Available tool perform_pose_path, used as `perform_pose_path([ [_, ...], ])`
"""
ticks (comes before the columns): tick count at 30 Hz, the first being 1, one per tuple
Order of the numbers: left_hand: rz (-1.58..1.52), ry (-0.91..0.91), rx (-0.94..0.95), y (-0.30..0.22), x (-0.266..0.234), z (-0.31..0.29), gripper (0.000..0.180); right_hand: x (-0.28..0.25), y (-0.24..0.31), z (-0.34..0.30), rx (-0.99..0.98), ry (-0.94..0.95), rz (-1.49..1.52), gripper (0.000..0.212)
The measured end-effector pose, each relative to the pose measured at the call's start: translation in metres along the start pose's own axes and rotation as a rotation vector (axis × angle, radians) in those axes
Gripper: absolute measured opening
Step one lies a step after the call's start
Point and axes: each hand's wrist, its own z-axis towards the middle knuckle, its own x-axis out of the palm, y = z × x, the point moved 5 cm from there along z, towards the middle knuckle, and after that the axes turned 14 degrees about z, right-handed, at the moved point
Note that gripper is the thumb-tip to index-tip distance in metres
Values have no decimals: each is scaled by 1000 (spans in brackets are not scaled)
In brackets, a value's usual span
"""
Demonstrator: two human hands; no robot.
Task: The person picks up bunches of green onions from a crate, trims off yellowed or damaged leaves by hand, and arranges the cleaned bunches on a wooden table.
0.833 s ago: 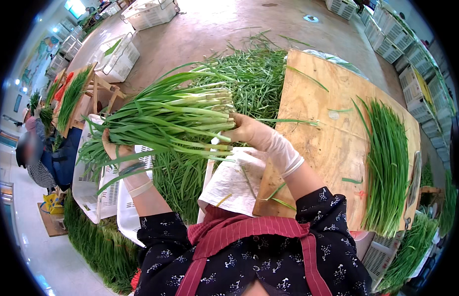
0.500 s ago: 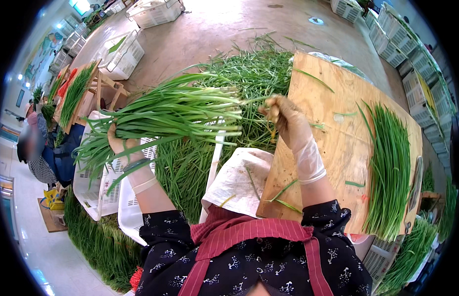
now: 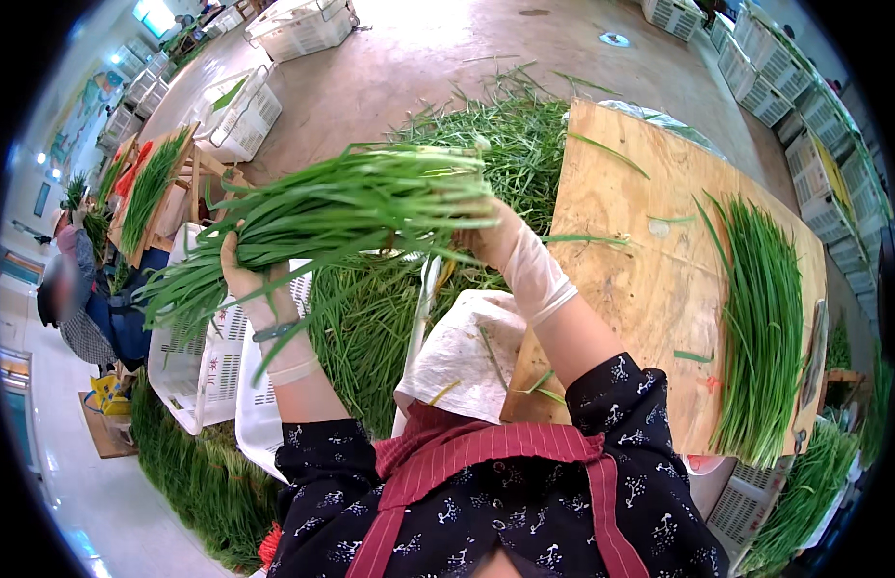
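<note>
Above the loose greens (image 3: 356,337), the bunch of garlic chives (image 3: 361,193) was best supported level, the left hand (image 3: 247,277) holding its leaves from beneath while the right hand (image 3: 497,239), its fingers' closure hidden, needed to steady the pale ends gently.

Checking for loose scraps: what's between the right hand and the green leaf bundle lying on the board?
In the head view, wooden board, with a loose leaf near the right hand.

Board (image 3: 640,289) right, crates (image 3: 189,416) left, cloth (image 3: 471,332) between.
A sheaf (image 3: 763,332) lies on the board's right side; a leaf heap (image 3: 524,144) lies beyond the cloth; the bunch (image 3: 351,197) spans from left hand (image 3: 247,277) to right hand (image 3: 493,241).
</note>
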Motion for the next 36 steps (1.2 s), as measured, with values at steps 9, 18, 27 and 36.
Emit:
perform_pose_path([
  [9, 9, 127, -62, 6, 3, -18, 33, 3, 16, -9, 279, -103, 421, 18],
  [18, -133, -185, -80, 12, -22, 7, 32, -74, 102, -76, -147, -290, 396, 35],
  [27, -80, -62, 15, 19, 9, -22, 29, 31, 46, 17, 357, -316, -1058, 65],
  [36, -121, -85, -127, 26, -17, 6, 37, 32, 20, -41, 178, -63, -42, 25],
])
